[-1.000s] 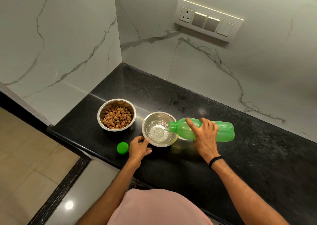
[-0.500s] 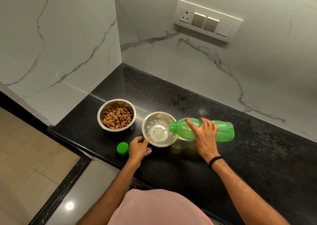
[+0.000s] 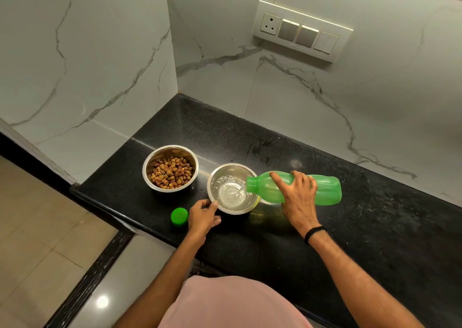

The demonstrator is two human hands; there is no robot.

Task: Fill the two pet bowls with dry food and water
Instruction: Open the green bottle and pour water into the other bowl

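Note:
Two steel bowls stand on the black counter (image 3: 350,240). The left bowl (image 3: 148,167) holds brown dry kibble (image 3: 171,172). The right bowl (image 3: 215,177) holds water, and a thin stream runs into it from the green plastic bottle (image 3: 327,190). My right hand (image 3: 297,197) grips that bottle, tipped almost flat with its open mouth over the bowl's right rim. My left hand (image 3: 202,217) rests against the near left rim of the water bowl, thumb on the edge.
The bottle's green cap (image 3: 179,216) lies on the counter just left of my left hand, near the front edge. Marble walls close the counter at the back and left. A switch panel (image 3: 301,30) sits on the back wall.
The water level in the right bowl looks slightly higher. Both hands and the bottle hold the same place.

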